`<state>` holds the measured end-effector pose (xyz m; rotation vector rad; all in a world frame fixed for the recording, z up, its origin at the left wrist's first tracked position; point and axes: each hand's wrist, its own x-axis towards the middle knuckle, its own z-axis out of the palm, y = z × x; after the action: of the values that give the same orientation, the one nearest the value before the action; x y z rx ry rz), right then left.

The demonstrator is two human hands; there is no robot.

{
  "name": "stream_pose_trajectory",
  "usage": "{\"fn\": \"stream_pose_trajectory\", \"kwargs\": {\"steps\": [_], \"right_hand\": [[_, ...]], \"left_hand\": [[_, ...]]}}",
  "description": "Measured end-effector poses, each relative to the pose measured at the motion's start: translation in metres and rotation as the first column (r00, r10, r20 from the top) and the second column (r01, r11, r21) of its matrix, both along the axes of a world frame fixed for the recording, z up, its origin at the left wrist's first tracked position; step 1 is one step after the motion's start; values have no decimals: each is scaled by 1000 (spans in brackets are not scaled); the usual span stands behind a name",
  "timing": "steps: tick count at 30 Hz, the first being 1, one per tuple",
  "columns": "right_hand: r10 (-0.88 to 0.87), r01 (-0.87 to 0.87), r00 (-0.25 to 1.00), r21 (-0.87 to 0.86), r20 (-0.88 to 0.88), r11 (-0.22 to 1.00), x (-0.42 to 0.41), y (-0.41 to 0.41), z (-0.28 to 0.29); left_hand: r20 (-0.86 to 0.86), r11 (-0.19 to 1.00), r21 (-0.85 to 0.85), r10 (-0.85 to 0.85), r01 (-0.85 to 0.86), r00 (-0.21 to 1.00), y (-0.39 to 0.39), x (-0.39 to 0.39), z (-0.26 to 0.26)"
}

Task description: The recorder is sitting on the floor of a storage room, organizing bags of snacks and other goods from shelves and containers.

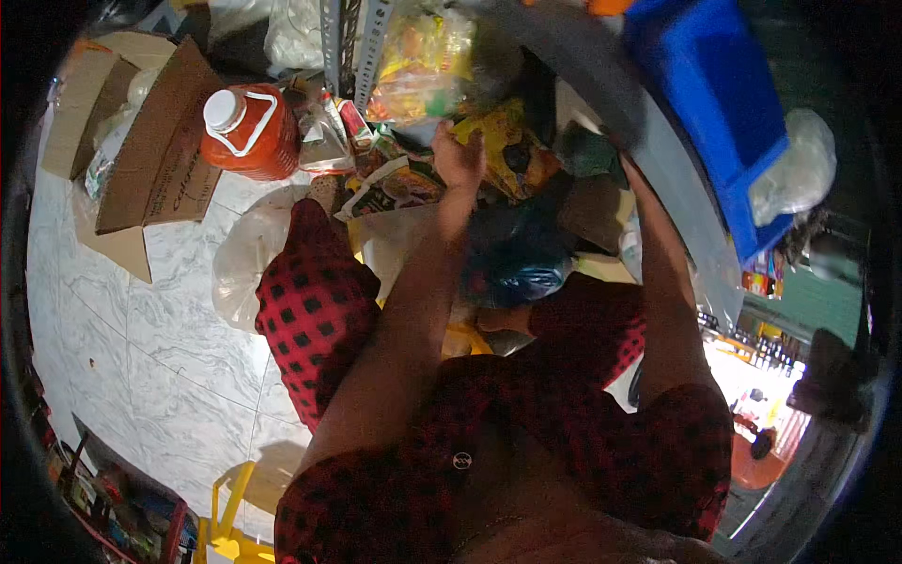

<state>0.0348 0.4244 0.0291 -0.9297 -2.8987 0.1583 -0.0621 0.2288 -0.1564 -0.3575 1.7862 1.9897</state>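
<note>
My left hand (459, 156) reaches forward between packs of goods beneath a shelf. Its fingers are bent close to a yellow plastic pack (511, 151); whether they grip anything is unclear. Just left of it lies a dark printed packet (398, 189). Above the hand sits a clear bag of yellow and red packets (423, 60). My right forearm (659, 261) goes in under the grey shelf edge (666, 151), which hides the right hand. Between my knees is a dark blue plastic bag (525, 261).
To the left stand an open cardboard box (165, 151) and a large jug of red-orange liquid (257, 134) with a white cap. A blue bin (712, 106) rests on the shelf at right. A yellow plastic stool (229, 525) is at lower left on the marbled tile floor (155, 352).
</note>
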Motion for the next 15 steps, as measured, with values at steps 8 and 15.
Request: {"fn": "stream_pose_trajectory", "kwargs": {"steps": [8, 15], "right_hand": [[-164, -48, 939, -589, -302, 807, 96, -65, 35], [-253, -200, 854, -736, -454, 647, 181, -105, 69]], "left_hand": [[79, 616, 649, -638, 446, 766, -40, 29, 87], [-178, 153, 834, -835, 530, 520, -47, 86, 156]]}}
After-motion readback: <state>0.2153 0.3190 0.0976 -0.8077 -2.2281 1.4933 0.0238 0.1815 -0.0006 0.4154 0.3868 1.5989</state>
